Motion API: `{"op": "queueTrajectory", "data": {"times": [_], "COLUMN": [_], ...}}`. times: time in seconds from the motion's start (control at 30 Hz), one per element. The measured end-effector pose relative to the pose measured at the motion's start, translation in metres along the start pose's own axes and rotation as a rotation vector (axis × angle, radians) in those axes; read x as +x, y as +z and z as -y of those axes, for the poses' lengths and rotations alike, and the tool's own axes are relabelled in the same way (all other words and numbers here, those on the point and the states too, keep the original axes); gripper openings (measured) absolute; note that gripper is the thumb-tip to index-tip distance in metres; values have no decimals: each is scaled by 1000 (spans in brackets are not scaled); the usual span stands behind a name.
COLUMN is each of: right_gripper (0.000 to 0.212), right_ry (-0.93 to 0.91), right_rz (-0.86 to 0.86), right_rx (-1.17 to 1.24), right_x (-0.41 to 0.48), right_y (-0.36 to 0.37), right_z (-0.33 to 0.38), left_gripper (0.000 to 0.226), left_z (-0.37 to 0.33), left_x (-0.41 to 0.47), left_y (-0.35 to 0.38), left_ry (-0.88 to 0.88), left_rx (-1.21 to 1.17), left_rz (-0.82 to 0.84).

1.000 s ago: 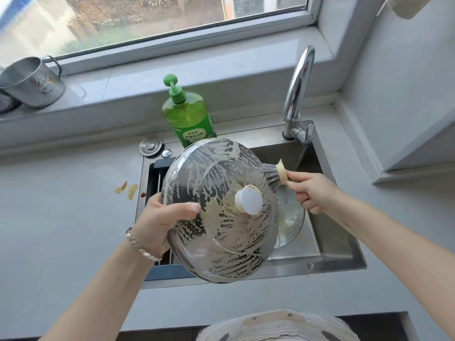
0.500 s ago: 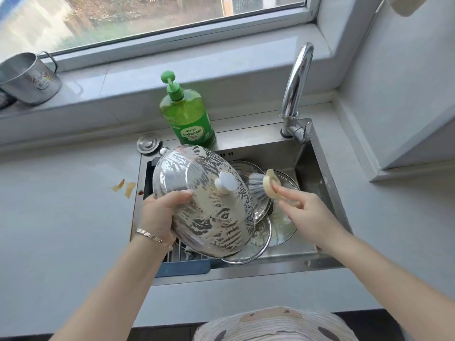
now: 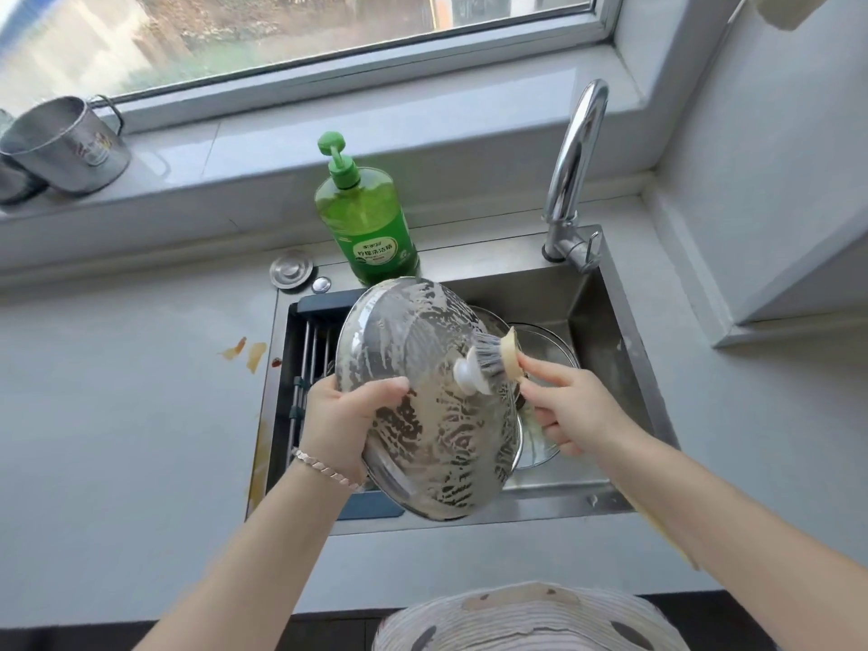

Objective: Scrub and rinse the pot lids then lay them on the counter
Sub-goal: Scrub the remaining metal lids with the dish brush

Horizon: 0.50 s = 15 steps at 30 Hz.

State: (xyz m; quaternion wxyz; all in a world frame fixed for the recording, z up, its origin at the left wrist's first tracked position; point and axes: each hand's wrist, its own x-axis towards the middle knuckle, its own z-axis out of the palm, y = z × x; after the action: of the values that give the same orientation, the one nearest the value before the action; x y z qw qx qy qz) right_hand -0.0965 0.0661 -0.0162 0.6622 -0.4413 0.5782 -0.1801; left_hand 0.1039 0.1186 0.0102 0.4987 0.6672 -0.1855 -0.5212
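**Soapy pot lid [image 3: 432, 415] held tilted over the sink [image 3: 610, 331], brush [image 3: 498, 357] at its knob [image 3: 467, 371].**

The left hand [image 3: 345, 415] gripped the lid's left rim, thumb curled over the foamy top and fingers hidden underneath. The right hand [image 3: 568, 411] pinched the round brush between thumb and fingertips, bristles against the white knob just left of those fingers. Bare counter [image 3: 117, 415] spread wide to the left of the left hand, and more lay to the right of the right hand. The sink's front edge ran beneath both forearms. The faucet [image 3: 573, 166] rose beyond the right hand and the soap bottle [image 3: 371, 227] beyond the left. Under the right hand, other lids [image 3: 545, 340] lay in the basin, mostly covered by the held lid and hand, so their number could not be told. A rack [image 3: 310, 350] left of the left hand was partly hidden.
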Motion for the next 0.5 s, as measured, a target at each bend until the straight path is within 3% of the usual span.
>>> {"op": "queueTrajectory", "data": {"times": [0.17,0.23,0.33,0.37,0.43,0.5], "right_gripper": [43,44,45,45,43,43], "right_ry": [-253,-297,-325,-335,-288,-231], "right_rz": [-75,-132,-177,-176,-161,-144], "right_rx": [-181,-374,-727,-741,-522,-309], "right_x": [-19,-12,-1,4,15,19], "right_y": [18,19,18,16,6,-8], "right_z": [-9,-10,-3,-1,0,-3], "left_gripper": [17,11,19,25,31,20], "left_z": [5,5,4,3,2,-1], "left_x": [0,1,1,-1,-3,-1], "left_y": [8,14,25,29,31,32], "left_ry": [-128,-79,71,82,55,31], "left_rx": [-128,-78,157,198,184,121], "left_rz": [-90,-103,-33,-12,14,35]}}
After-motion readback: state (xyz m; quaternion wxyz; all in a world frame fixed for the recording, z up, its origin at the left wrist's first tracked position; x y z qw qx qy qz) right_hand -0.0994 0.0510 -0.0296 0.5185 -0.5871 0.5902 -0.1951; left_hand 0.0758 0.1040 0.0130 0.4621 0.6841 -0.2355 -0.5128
